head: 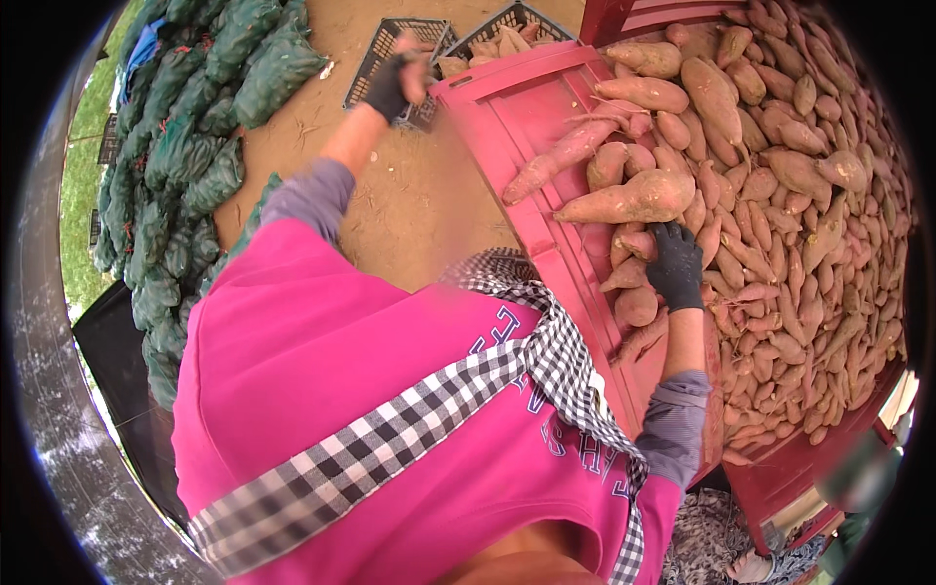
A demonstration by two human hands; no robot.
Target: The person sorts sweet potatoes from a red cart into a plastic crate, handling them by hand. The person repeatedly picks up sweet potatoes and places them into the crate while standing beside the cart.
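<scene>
My left hand (398, 79), in a dark glove and blurred, is over a black plastic crate (363, 62) on the ground. Pinkish-brown shapes show at its fingers; whether they are bare fingers or a sweet potato I cannot tell. In a black glove, my right hand (676, 265) lies on the heap of sweet potatoes (793, 241), touching a small sweet potato (638, 244); its grip is hidden. Just above it a large, bulbous sweet potato (636, 197) rests on others, partly over the red metal panel (504, 124).
A second black crate (541, 16) holds sweet potatoes. Filled green mesh sacks (274, 80) are piled on the bare ground at the left. The red panel's edge runs between me and the heap. Another person's hand (751, 567) shows at the lower right.
</scene>
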